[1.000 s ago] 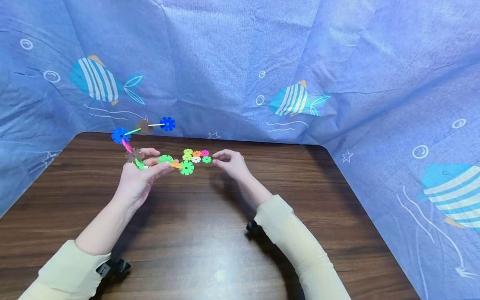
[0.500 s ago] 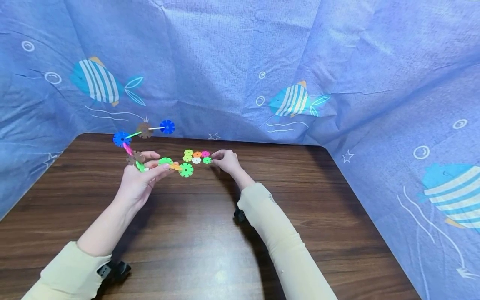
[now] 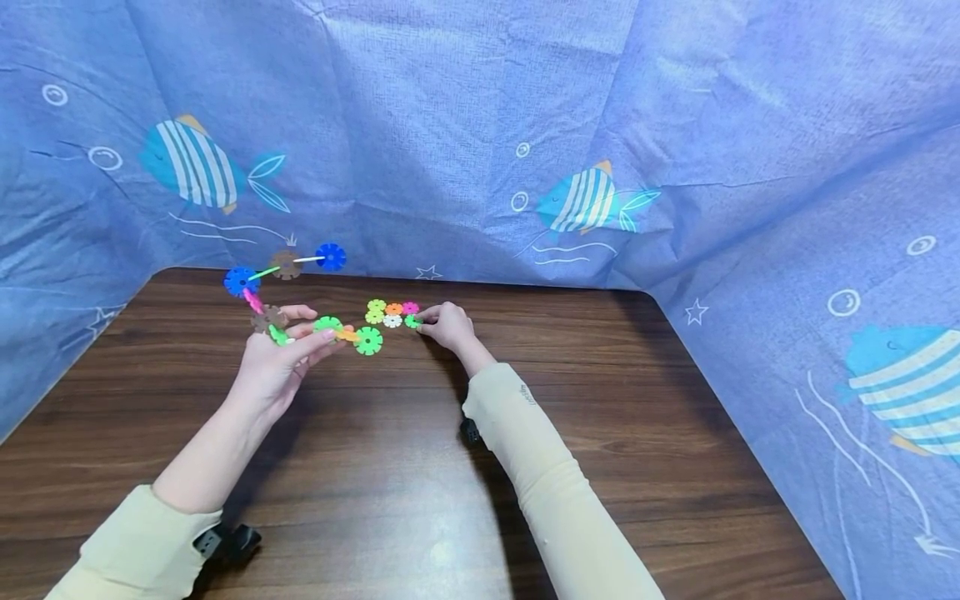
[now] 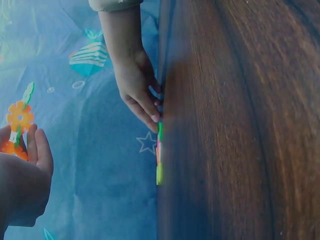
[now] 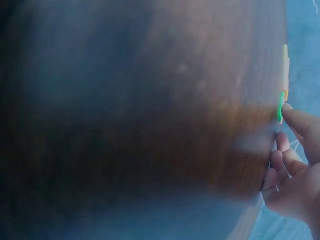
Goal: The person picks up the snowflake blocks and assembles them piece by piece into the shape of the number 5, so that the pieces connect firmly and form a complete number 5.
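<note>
My left hand (image 3: 273, 362) grips a chain of interlocking notched plastic discs, held up over the table. The chain curves from a blue disc (image 3: 331, 257) at the top, through brown, pink and orange discs, to a green end disc (image 3: 368, 341). In the left wrist view, an orange disc (image 4: 20, 117) of it shows beside the fingers. My right hand (image 3: 450, 327) pinches the edge of a loose green disc (image 3: 412, 321) at the right end of a small group on the table. Its thumb lies against that green disc (image 5: 280, 106) in the right wrist view.
Beside the green disc lie a white disc (image 3: 392, 321), an orange one (image 3: 394, 308), a pink one (image 3: 410, 307) and yellow ones (image 3: 376, 312). They sit near the back of the wooden table (image 3: 390, 467). A blue fish-print cloth (image 3: 450, 108) hangs behind and at the sides.
My right hand has moved left from beside the loose green disc onto it, now covering its right edge. The left hand and chain have barely shifted.
</note>
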A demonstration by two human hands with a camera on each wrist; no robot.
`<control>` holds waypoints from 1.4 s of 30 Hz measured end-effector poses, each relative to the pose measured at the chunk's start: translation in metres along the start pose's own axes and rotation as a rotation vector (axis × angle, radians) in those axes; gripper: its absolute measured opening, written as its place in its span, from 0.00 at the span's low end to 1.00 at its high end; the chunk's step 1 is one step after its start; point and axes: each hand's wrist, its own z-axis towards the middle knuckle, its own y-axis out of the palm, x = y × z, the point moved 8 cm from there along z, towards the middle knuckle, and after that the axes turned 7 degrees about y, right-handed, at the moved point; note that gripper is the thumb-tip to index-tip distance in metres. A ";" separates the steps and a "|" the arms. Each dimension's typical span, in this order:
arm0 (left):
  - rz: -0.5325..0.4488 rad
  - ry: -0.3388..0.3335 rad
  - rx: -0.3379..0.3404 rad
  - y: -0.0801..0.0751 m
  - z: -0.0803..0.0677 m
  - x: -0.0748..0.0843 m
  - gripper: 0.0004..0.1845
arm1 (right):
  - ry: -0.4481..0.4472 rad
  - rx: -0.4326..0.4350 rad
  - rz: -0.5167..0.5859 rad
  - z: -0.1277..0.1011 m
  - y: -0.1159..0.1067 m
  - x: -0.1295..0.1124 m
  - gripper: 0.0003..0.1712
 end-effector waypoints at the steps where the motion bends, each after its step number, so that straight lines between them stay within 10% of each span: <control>1: -0.004 0.002 -0.001 -0.001 0.000 0.000 0.14 | 0.004 0.008 -0.003 0.000 0.000 0.000 0.12; 26: -0.042 -0.006 0.027 -0.013 0.000 0.003 0.14 | -0.077 -0.104 0.135 0.005 0.001 0.010 0.15; 42: -0.128 0.013 0.118 -0.008 0.003 0.005 0.13 | -0.011 -0.117 0.679 -0.015 -0.021 0.016 0.09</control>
